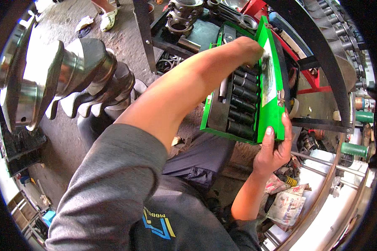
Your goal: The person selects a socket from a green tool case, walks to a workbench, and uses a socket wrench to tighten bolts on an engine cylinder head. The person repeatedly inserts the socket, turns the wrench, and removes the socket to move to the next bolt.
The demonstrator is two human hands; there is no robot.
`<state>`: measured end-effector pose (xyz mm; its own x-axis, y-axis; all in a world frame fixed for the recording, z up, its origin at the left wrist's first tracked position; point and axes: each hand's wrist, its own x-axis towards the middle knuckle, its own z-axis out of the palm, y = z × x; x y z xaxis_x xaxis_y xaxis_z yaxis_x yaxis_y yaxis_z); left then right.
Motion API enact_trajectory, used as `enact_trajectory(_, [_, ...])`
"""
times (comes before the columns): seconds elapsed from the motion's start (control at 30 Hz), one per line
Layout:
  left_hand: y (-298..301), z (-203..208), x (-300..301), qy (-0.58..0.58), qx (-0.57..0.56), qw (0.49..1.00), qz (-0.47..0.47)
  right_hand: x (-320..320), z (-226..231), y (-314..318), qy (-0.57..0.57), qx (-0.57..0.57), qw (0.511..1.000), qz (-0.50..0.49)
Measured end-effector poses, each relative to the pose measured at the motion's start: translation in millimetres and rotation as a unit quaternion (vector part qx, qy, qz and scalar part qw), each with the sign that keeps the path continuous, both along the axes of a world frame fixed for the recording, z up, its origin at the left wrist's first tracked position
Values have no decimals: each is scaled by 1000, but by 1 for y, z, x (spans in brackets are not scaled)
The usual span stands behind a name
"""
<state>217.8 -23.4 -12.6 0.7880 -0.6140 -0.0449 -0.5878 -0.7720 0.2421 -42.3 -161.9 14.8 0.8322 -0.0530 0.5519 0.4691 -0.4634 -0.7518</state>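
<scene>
A green metal socket set case (273, 119) lies open, its lid raised on the right side. Black sockets (241, 96) stand in a row inside it, and a shiny metal piece (223, 88) lies left of them. My left hand (248, 50) reaches across to the far part of the case, closed with its fingers curled down beside the lid; whatever it holds is hidden. My right hand (275, 147) grips the near right corner of the lid, thumb on the inner face and fingers along the outside.
A large crankshaft (77, 75) stands on the left. Beyond the case, a metal stand (207, 33) bears engine parts (184, 16). A dark curved frame (322, 46) rises on the right. Torn packaging (287, 207) and a yellow spring (290, 180) lie at the lower right.
</scene>
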Motion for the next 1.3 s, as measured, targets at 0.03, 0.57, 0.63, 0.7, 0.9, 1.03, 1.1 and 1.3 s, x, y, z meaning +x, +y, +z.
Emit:
enact_trajectory(0.03, [7, -1, -1, 9, -44, 999, 9, 0, 0, 0, 9, 17, 1000, 3])
enact_trajectory(0.57, [61, -32, -21, -11, -285, 957, 58, 3, 0, 2, -20, 29, 999, 39])
enact_trajectory(0.63, [61, -32, -23, -9, -283, 957, 59, 3, 1, 3, -23, 12, 999, 29])
enact_trajectory(0.7, [62, -29, -28, -16, -289, 955, 67, 3, 2, 4, -23, 27, 999, 27])
enact_trajectory(0.9, [79, 2, -48, 20, -503, 844, 185, 4, 3, 3, -30, 17, 999, 34])
enact_trajectory(1.03, [107, 21, -77, -41, -577, 768, 276, 4, 2, 2, -23, 36, 998, 42])
enact_trajectory(1.1, [116, 22, -96, -34, -585, 758, 287, 4, 1, 1, -21, 33, 998, 44])
enact_trajectory(1.3, [118, 7, -155, 80, -685, 673, 267, 3, 4, -1, -9, 12, 999, 44])
